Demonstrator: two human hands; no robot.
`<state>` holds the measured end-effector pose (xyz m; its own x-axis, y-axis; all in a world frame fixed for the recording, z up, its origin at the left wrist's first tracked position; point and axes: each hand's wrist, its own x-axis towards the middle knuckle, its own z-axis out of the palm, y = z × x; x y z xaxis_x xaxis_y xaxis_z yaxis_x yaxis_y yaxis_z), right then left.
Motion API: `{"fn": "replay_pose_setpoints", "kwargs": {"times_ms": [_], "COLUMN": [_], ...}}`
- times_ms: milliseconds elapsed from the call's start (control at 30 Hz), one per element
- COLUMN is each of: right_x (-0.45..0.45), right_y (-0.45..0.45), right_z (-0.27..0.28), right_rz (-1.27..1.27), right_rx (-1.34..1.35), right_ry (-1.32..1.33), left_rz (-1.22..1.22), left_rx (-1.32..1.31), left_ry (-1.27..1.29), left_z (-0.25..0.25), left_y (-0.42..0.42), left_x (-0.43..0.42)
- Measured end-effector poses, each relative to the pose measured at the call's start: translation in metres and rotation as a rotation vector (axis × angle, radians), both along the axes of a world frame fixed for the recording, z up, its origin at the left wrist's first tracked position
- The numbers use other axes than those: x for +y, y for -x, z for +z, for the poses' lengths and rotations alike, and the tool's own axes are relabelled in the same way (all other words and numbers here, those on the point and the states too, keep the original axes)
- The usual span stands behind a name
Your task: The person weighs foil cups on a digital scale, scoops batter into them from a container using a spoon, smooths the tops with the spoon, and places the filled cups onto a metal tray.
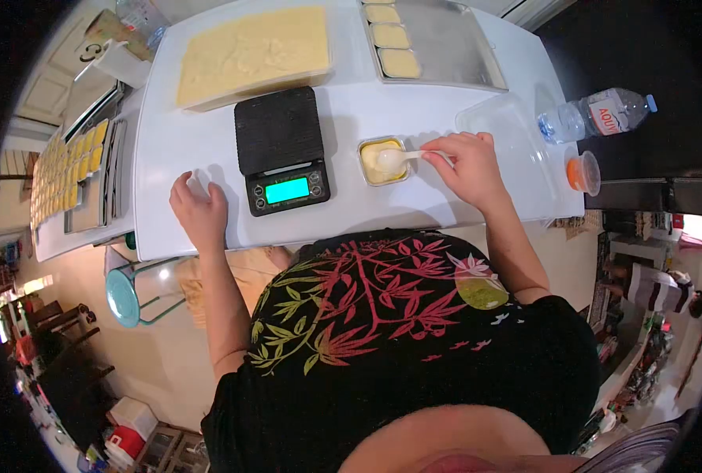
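Between thumb and fingers, my right hand [465, 165] grips the handle of a white plastic spoon [394, 160]. The spoon's bowl is down in a small foil cup [384, 181] that holds a pale yellow creamy mixture. My left hand [199, 206] rests on the white table near its front edge, fingers apart and nothing in them. Between the cup and my left hand stands a black digital kitchen scale [280, 142] with a lit green display. Its weighing plate bears nothing.
A large tub of pale yellow mixture [255, 51] stands behind the scale. Farther right is a metal tray [453, 47] with several filled cups. A water bottle [615, 112], a clear plastic lid [508, 146] and an orange-bottomed container [583, 173] are at the right. Stacked trays of yellow cups [75, 165] stand left.
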<state>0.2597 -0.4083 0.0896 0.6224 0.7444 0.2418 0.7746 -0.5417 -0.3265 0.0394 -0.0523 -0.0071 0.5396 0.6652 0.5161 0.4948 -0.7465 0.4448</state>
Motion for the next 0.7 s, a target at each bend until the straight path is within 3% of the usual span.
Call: {"fn": "replay_pose_setpoints", "kwargs": {"times_ms": [633,700], "right_x": [0.017,0.016], "right_y": [0.008,0.009], "right_z": [0.017,0.019], "right_rz": [-0.036,-0.04], "right_rx": [-0.104,-0.1], "right_ry": [0.097,0.085], "left_rz": [0.017,-0.007], "left_rx": [-0.012,-0.118], "left_ry": [0.0,-0.045], "left_z": [0.0,-0.001], "left_y": [0.001,0.002], "left_x": [0.001,0.001]}}
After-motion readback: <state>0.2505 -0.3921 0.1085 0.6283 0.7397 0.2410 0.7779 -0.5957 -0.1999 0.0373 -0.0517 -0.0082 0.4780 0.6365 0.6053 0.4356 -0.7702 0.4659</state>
